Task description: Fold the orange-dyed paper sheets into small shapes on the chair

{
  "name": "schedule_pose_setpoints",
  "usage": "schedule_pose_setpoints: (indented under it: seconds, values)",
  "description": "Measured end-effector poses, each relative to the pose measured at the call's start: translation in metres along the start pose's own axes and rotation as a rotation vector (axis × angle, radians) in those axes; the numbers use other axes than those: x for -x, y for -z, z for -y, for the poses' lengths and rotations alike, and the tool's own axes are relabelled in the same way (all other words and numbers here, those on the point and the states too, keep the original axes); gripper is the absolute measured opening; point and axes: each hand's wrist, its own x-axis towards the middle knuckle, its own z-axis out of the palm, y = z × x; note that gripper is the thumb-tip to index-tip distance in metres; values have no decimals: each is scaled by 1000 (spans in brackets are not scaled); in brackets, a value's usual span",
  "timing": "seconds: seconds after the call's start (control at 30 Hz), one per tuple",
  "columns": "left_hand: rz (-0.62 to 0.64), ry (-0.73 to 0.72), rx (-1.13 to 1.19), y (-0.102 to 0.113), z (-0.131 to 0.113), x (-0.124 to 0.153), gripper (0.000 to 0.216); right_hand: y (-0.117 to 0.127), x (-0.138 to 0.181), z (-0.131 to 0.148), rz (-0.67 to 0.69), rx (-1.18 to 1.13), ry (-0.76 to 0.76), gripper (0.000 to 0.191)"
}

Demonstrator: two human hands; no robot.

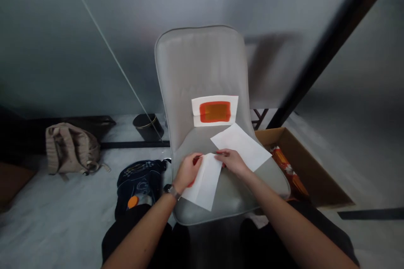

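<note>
Left hand [187, 172] keeps a narrow pinch on a white rectangular paper sheet [205, 181], a red-orange scrap [191, 184] showing at the hand's edge; right hand [229, 162] grips the sheet's far corner between its fingers; a second white paper sheet [241, 146] lies just beyond the right hand on the grey upholstered chair seat [232, 195]; a white card with an orange-red rectangle [214, 110] sits farther beyond the grip, against the chair backrest [200, 65].

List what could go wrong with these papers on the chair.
The loose white sheet lies near the seat's edge, so it might slide toward the cardboard box. The orange-patched sheet on the backrest could slip down. The held white sheet between left hand and right hand could crease.
</note>
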Motion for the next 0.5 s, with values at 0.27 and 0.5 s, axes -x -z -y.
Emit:
schedule_pose_setpoints:
  seconds: [0.27, 0.5]
  values:
    - [402, -342, -810, 3, 11, 32, 54, -15, -6, -7, -183, 271, 208, 38]
    - [386, -231, -843, -6, -3, 47, 58, -2, 8, -7, -92, 472, 165, 41]
